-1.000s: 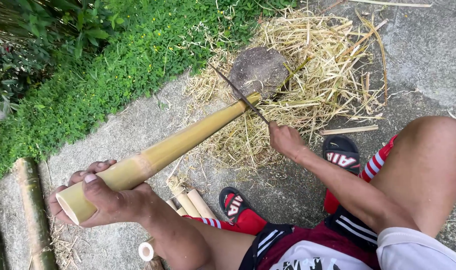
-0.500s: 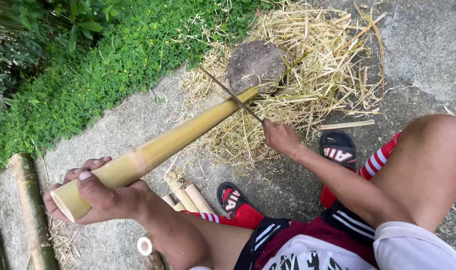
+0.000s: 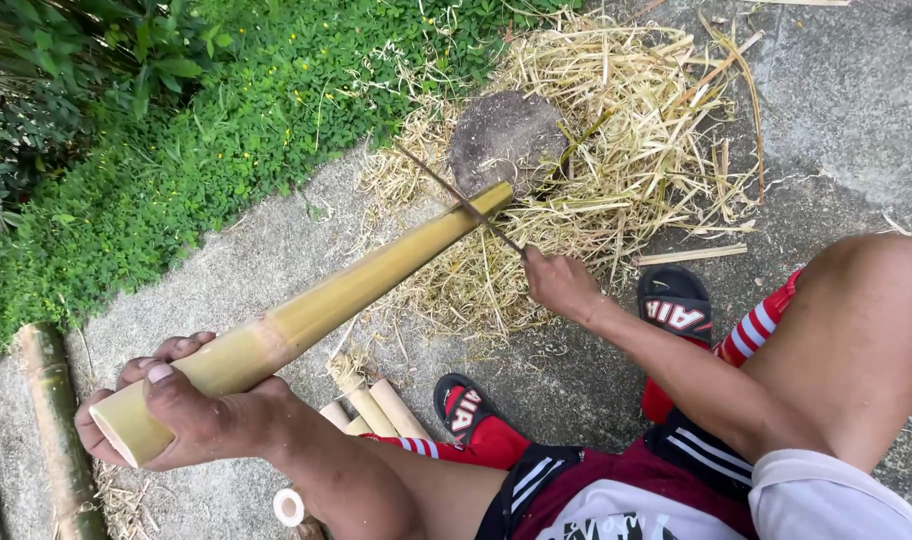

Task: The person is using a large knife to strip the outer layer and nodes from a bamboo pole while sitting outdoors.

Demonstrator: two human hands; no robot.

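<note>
The bamboo pole (image 3: 316, 310) runs on a long diagonal across the middle of the frame, its cut butt end at the lower left and its narrower far end pointing to the upper right, where it meets the stone block (image 3: 506, 140). At the far left edge a weathered bamboo stalk (image 3: 51, 420) lies along the concrete ground (image 3: 266, 250), with green ground cover (image 3: 206, 130) filling the upper left. The left hand (image 3: 176, 415), at the lower left, is wrapped around the pole's thick end, fingers curled under it and thumb pressed over the top, so the pale cut face shows just beyond the knuckles. Below the pole's middle, a few short cut bamboo pieces (image 3: 371, 405) lie together on the ground, and one small ring-shaped offcut (image 3: 288, 507) sits near the bottom edge beside the left forearm. Further right a foot in a black and red sandal (image 3: 471, 415) rests on the concrete. A thin dark blade (image 3: 461, 200) crosses the pole near its far tip, slanting from upper left down to lower right; whether it bites into the bamboo cannot be told. The right hand (image 3: 561, 285), just right of centre, is clenched around the blade's lower end. Behind it a heap of dry straw-like shavings (image 3: 626, 170) spreads around the stone. A second sandal (image 3: 676, 300) sits to the right, beside the bent knee.
</note>
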